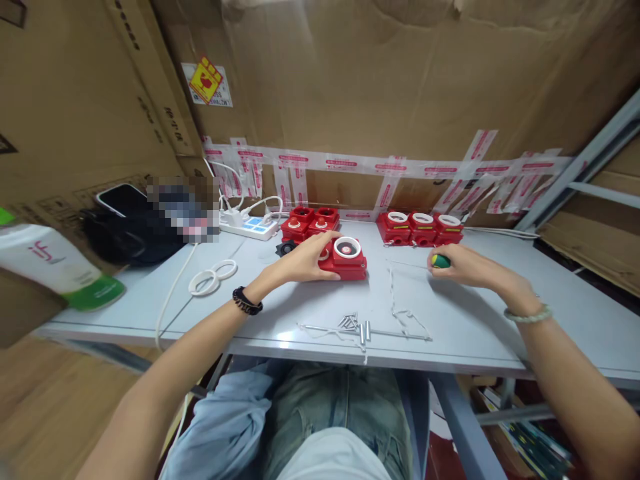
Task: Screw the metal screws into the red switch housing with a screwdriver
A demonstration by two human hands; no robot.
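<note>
My left hand (pixel 311 259) is closed around the left side of a red housing (pixel 350 271), whose round opening carries a white ring (pixel 347 248). A black knob-like part (pixel 287 249) shows at the left, beside my fingers. In my right hand (pixel 463 265) is a screwdriver (pixel 441 261) with a green and yellow handle, its thin shaft pointing left toward the housing but apart from it. Nearer the table's front edge lie several small screws (pixel 349 322), two short metal cylinders (pixel 365 332), a long thin rod (pixel 400 333) and white string (pixel 392 300).
Behind my left hand stand more red housings (pixel 310 223); three with white rings (pixel 423 230) are at the back right. Two loose white rings (pixel 205 283), a cable (pixel 175 293), a power strip (pixel 256 227) and a white-green tube (pixel 55 263) are left. Cardboard (pixel 380 87) walls the back.
</note>
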